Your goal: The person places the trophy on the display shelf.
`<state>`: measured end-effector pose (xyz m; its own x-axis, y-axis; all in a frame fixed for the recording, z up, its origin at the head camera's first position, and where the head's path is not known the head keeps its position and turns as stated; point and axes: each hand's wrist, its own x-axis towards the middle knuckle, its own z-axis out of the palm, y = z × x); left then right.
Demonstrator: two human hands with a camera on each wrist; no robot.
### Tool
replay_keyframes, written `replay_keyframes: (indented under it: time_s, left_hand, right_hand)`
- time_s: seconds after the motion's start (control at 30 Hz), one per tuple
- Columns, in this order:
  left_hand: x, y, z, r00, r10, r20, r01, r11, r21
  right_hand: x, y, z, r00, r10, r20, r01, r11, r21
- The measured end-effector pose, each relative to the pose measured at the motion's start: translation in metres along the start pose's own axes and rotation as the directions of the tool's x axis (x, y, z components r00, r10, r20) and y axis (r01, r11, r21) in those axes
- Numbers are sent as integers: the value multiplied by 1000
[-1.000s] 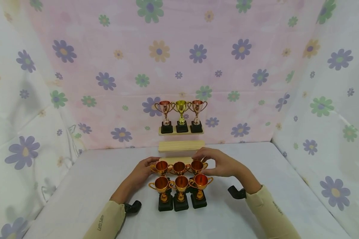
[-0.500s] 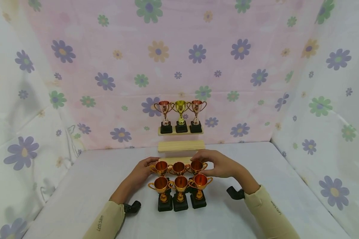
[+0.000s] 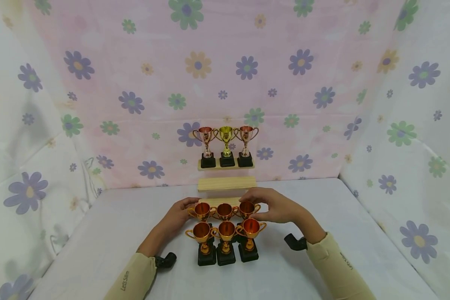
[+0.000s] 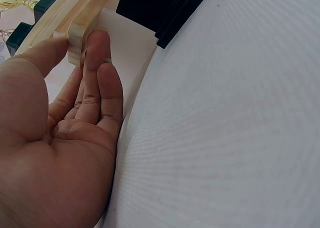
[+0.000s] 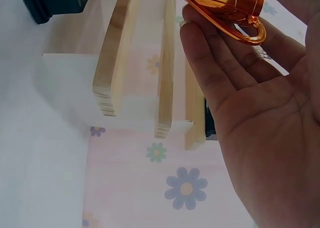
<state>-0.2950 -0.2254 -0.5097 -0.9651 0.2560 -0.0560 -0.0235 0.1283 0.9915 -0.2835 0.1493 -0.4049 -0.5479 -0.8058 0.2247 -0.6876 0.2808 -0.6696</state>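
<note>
A three-tier wooden display stand (image 3: 226, 183) stands at the back of the table. My left hand (image 3: 175, 216) pinches the left end of its lowest board (image 4: 77, 38), thumb on one side and fingers on the other. My right hand (image 3: 275, 207) reaches round the right-hand orange trophy cup (image 3: 246, 209) of the back row, and its fingers (image 5: 215, 63) lie behind the cup and its curved handle (image 5: 257, 36). Beside it are the middle cup (image 3: 224, 211) and the left cup (image 3: 202, 211); their bases are mostly hidden by the front row.
Three more orange trophies (image 3: 226, 233) on black bases form a row on the white cloth in front. On the top board stand two rose-coloured trophies (image 3: 207, 137) and a gold trophy (image 3: 226, 136) between them. Flowered cloth (image 3: 135, 75) hangs behind and at both sides.
Both hands stay in nearly the same place. The right hand's fingers have sunk very slightly toward the cup, and the whole scene shifts a little with the head camera.
</note>
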Motion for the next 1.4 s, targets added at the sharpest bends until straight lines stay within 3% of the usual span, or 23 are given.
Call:
replay_keyframes:
  time_s: [0.37,0.6,0.83,1.4]
  left_hand:
    - [0,2,1,1000,-3,-17,2,1000,-15]
    - [1,-1,0,1000,1,-22,0,1000,26]
    - [1,-2,0,1000,4,-27,-3,998,55]
    - [0,-1,0,1000,11,13,-11,1000,-27]
  right_hand:
    - [-2,0,-4,999,-27,-19,26,1000,-16]
    - [-3,2,-6,996,-77,-46,77,997,-6]
    - [-4,2,-9,995,-74,-66,75,997,18]
    - [-8,-3,-18,983,-140,-120,144,989,28]
